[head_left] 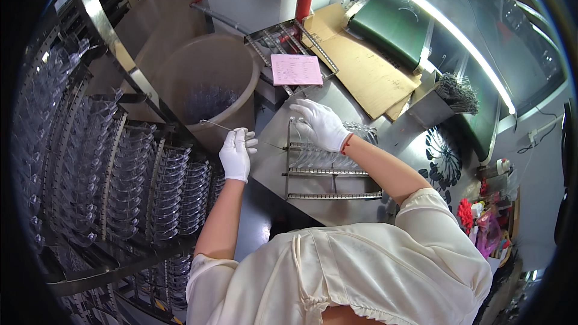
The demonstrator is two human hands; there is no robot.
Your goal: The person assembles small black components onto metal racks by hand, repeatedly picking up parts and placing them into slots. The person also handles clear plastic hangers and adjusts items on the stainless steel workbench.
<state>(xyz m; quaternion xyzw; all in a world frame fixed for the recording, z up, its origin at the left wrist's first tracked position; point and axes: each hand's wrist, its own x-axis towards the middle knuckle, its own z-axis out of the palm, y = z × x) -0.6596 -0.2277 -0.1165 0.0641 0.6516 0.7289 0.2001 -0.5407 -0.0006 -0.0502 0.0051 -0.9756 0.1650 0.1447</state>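
My left hand [235, 150], in a white glove, is closed around a thin metal wire [215, 124] with a bent end, which sticks out to the left. My right hand [319, 123], also gloved in white, is at the far left corner of a metal rack [335, 173] on the table. Its fingers are apart, and I see nothing held in them. Curved clear plastic lenses [316, 156] stand in a row in the rack's far part, partly hidden by my right hand and forearm. The rack's near bars hold no lenses.
Tall racks of clear lenses [168, 192] fill the left side. Beyond my left hand stands a large brown bin [241, 93]. A pink paper slip [296, 70] lies on another metal frame, beside flat cardboard [361, 78]. A box of thin wires [454, 93] and black pieces [444, 156] are at the right.
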